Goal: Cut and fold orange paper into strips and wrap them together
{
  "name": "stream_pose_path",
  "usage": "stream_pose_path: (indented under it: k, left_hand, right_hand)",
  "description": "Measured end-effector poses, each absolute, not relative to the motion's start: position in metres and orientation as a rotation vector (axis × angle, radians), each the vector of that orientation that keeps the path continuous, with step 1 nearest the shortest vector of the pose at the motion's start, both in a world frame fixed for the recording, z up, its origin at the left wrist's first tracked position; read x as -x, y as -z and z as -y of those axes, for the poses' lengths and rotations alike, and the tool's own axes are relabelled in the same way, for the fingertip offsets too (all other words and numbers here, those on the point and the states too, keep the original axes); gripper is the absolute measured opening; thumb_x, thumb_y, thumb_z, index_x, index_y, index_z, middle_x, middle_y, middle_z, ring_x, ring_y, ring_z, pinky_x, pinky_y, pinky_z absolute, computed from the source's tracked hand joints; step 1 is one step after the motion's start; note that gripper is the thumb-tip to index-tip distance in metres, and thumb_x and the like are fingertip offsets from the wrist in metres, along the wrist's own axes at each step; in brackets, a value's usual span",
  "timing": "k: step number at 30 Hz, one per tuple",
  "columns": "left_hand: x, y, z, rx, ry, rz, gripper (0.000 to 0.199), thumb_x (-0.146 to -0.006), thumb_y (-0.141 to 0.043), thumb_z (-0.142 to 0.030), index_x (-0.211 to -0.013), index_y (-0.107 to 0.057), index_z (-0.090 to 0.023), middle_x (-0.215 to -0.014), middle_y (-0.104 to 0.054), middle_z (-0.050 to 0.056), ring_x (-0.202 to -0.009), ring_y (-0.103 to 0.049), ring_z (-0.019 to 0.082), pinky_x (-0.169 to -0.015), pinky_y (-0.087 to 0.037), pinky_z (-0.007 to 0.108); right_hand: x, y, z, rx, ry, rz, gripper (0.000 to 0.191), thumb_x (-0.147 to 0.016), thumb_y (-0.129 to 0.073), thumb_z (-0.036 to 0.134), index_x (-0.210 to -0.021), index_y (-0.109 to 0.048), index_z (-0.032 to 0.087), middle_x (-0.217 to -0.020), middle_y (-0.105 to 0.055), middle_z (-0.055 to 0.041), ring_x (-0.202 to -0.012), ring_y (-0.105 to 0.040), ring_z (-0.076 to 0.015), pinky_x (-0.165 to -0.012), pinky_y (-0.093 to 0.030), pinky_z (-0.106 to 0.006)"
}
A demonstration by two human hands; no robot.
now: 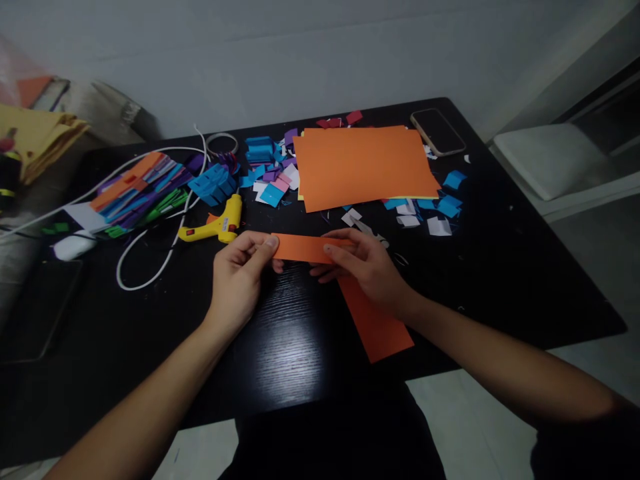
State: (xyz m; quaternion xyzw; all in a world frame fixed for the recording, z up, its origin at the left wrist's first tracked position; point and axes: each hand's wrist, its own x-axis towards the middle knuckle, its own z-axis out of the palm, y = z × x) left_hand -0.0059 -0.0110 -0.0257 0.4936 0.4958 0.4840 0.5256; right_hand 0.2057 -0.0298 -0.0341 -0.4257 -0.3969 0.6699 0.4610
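Note:
An orange paper strip (301, 248) is stretched level between my two hands, above the black table (525, 287). My left hand (244, 267) pinches its left end, thumb on top. My right hand (363, 263) grips the right end with the thumb on top and covers that end. Below my right hand a wider orange paper piece (383, 327) lies slanted on the table, its upper part hidden by the hand. Partly hidden behind my right hand are scissors (381, 240).
Behind my hands lies a stack of orange sheets (367, 167), with small blue, white and purple paper pieces (273, 193) around it. A yellow glue gun (220, 225), white cable (131, 285), paper strips (145, 190) and tape roll (221, 142) are left; a phone (438, 131) is back right.

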Motion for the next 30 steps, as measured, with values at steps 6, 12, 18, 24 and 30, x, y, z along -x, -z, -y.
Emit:
stream_pose_path:
  k: [6, 12, 18, 24, 30]
  left_hand:
    - [0.007, 0.024, 0.010, -1.168, -1.135, -1.181, 0.017, -0.091, -0.077, -0.035, -0.084, -0.075, -0.019, -0.067, -0.069, 0.001, -0.064, -0.062, 0.014, -0.067, -0.047, 0.027]
    - [0.009, 0.022, 0.007, -1.172, -1.115, -1.217, 0.018, -0.089, -0.079, -0.033, -0.081, -0.075, -0.018, -0.065, -0.070, 0.000, -0.061, -0.063, 0.013, -0.064, -0.048, 0.025]
    - [0.011, 0.023, 0.005, -1.180, -1.106, -1.225, 0.017, -0.089, -0.079, -0.032, -0.081, -0.075, -0.017, -0.064, -0.070, 0.000, -0.059, -0.063, 0.012, -0.062, -0.048, 0.023]
    - [0.014, 0.020, 0.005, -1.295, -1.053, -1.231, 0.013, -0.089, -0.076, -0.028, -0.081, -0.075, -0.018, -0.063, -0.071, 0.000, -0.057, -0.064, 0.013, -0.060, -0.049, 0.024]
    - [0.012, 0.013, 0.008, -1.471, -1.068, -1.249, 0.009, -0.088, -0.073, -0.021, -0.080, -0.074, -0.018, -0.063, -0.072, 0.000, -0.057, -0.064, 0.012, -0.060, -0.050, 0.023]
  right_hand:
    - [-0.208, 0.035, 0.025, 1.018, -1.672, 0.962, 0.028, -0.085, -0.083, 0.040, -0.098, -0.070, 0.018, -0.094, -0.081, -0.0059, -0.083, -0.082, -0.0215, -0.074, -0.070, -0.033]
    - [-0.209, 0.036, 0.024, 1.004, -1.721, 0.901, 0.029, -0.083, -0.086, 0.040, -0.094, -0.073, 0.017, -0.093, -0.080, -0.0049, -0.084, -0.081, -0.0206, -0.075, -0.070, -0.031]
    - [-0.208, 0.038, 0.022, 1.000, -1.738, 0.873, 0.031, -0.079, -0.089, 0.041, -0.087, -0.071, 0.018, -0.088, -0.078, -0.0026, -0.082, -0.081, -0.0201, -0.074, -0.069, -0.030]
    - [-0.213, 0.039, 0.020, 1.008, -1.705, 0.862, 0.027, -0.081, -0.087, 0.040, -0.092, -0.074, 0.019, -0.089, -0.078, -0.0028, -0.080, -0.080, -0.0185, -0.078, -0.068, -0.032]
    - [-0.216, 0.039, 0.018, 1.028, -1.667, 0.879, 0.026, -0.083, -0.085, 0.040, -0.093, -0.074, 0.020, -0.092, -0.077, -0.0037, -0.085, -0.079, -0.0204, -0.081, -0.068, -0.036]
